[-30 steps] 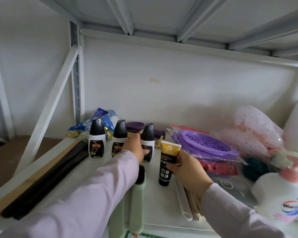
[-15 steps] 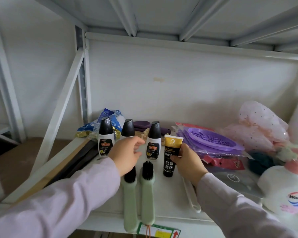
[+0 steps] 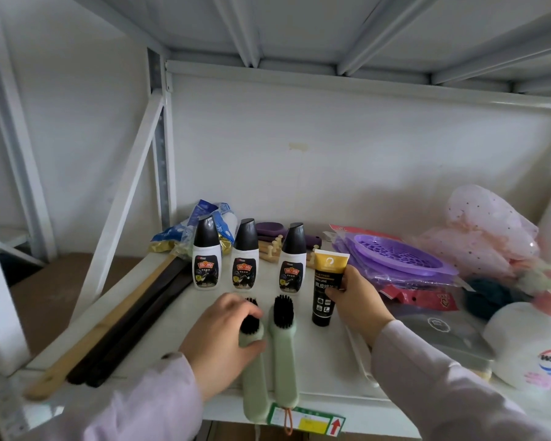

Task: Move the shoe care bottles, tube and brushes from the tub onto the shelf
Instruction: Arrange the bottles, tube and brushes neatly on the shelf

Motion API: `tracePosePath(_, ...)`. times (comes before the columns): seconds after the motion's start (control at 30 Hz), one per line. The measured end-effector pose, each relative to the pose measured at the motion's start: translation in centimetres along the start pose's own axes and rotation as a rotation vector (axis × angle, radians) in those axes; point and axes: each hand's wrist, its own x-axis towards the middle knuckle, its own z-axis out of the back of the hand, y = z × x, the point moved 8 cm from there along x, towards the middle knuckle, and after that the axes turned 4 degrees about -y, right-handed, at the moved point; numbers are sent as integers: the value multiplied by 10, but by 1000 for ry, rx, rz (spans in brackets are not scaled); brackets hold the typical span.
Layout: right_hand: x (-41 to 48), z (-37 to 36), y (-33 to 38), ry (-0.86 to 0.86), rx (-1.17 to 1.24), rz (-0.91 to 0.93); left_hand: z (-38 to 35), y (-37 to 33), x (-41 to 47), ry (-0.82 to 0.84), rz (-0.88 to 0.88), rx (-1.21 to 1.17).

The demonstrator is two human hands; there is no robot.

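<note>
Three white shoe care bottles with black caps stand in a row on the white shelf (image 3: 328,361): left bottle (image 3: 206,254), middle bottle (image 3: 245,256), right bottle (image 3: 293,261). To their right a black and yellow tube (image 3: 325,291) stands cap-down, with my right hand (image 3: 358,302) gripping its side. Two pale green brushes with black bristles lie side by side in front. My left hand (image 3: 223,342) grips the head of the left brush (image 3: 255,377). The right brush (image 3: 283,348) lies free beside it. The tub is out of view.
Long wooden and dark sticks (image 3: 121,323) lie along the shelf's left edge. Blue packets (image 3: 204,218) and purple items sit behind the bottles. A purple strainer in plastic (image 3: 398,256), pink netting (image 3: 487,230) and a white pump bottle (image 3: 528,342) crowd the right side.
My left hand drew back from the bottles and came down on the left brush. The right hand stays on the tube. The view pulled back from the shelf.
</note>
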Motion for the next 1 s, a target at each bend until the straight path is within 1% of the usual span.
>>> tracePosePath(0.2, -12, 0, -1, -29, 102, -7, -11, -4, -14, -5, -27, 27)
tracePosePath(0.23, -17, 3, 1, -79, 90, 6, -11, -4, -16, -12, -29, 29)
tracePosePath(0.27, -25, 11, 3, -176, 75, 30, -11, -4, -18, -27, -31, 34)
tracePosePath(0.33, -51, 29, 16, -419, 59, 141, -8, -5, -22, -58, -33, 51)
tracePosePath(0.37, -66, 31, 26, -487, 36, 212, -8, -5, -23, -50, -28, 60)
tracePosePath(0.4, -78, 26, 34, -489, -2, 270, -9, -5, -25, -29, -20, 65)
tracePosePath(0.47, -89, 0, 39, -340, -66, 306, -11, -4, -25, 14, 2, 70)
tracePosePath(0.53, -91, -29, 33, -169, -79, 267, -13, -3, -23, 50, 29, 57)
tracePosePath(0.6, -92, -45, 26, -100, -94, 223, -15, -4, -23, 91, 55, 43)
tracePosePath(0.67, -93, -54, 23, -53, -136, 188, -17, -5, -23, 113, 75, 46)
tracePosePath(0.8, -93, -57, 23, -33, -196, 168, -19, -2, -22, 121, 99, 61)
tracePosePath(1.0, -96, -59, 26, 0, -227, 189, -20, 7, -17, 140, 127, 78)
